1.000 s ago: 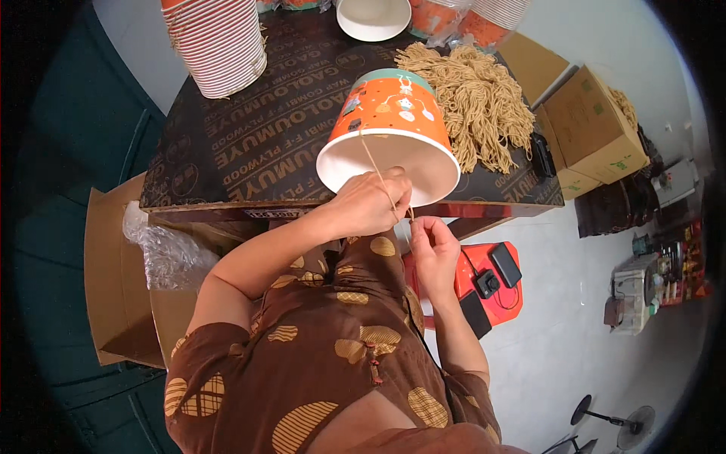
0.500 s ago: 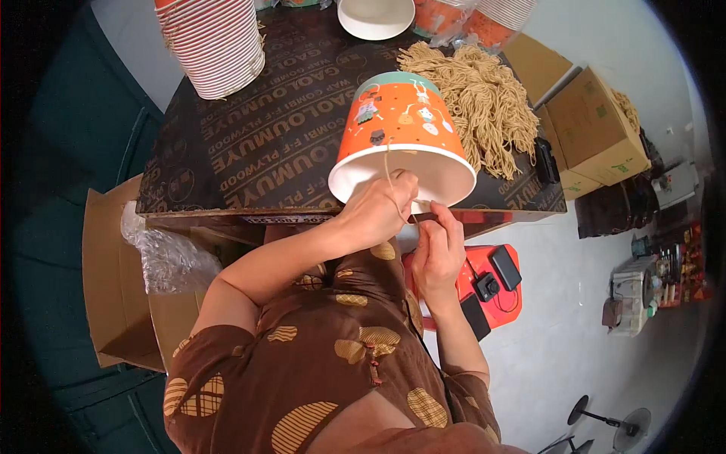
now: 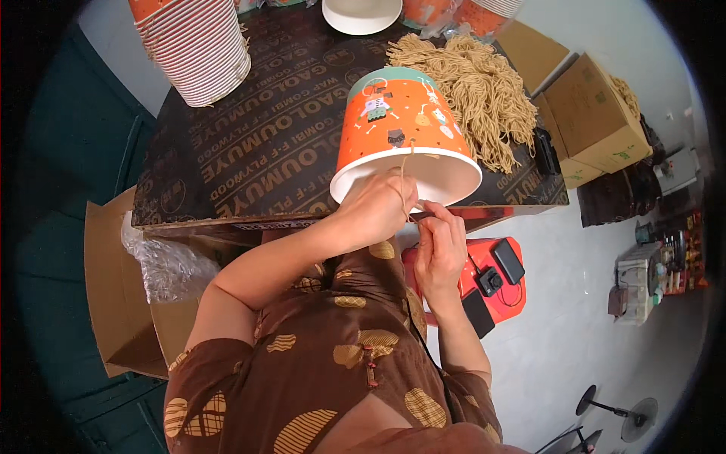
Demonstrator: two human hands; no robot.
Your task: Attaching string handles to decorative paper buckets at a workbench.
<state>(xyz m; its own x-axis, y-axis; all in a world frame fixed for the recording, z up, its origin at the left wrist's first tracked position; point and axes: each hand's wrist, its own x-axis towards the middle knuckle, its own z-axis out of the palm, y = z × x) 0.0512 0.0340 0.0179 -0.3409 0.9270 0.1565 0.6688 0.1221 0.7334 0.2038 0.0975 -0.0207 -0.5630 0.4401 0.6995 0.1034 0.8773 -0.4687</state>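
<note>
An orange paper bucket [image 3: 401, 113] with printed figures and a green base band lies tilted at the table's front edge, its white mouth toward me. Through a hole near its rim comes a thin tan cord [image 3: 404, 168], which runs down over the fingers of my left hand [image 3: 378, 208]. That hand is closed on the cord at the bucket's mouth, its fingertips partly hidden inside. Just beside it, my right hand [image 3: 442, 253] pinches the cord below the rim, thumb and forefinger together.
Behind the bucket lies a heap of tan cords [image 3: 484, 94] on the dark plywood table [image 3: 249, 144]. A stack of nested buckets [image 3: 198, 57] stands at left, a white bowl-like container [image 3: 363, 17] at the back. A red stool [image 3: 505, 303] holds small black devices; cardboard boxes [image 3: 594, 113] flank the table.
The bucket has rolled slightly, so its printed figures and cord hole sit further right. Both hands stay close together at its mouth, with the cord now drawn closer around the left fingers.
</note>
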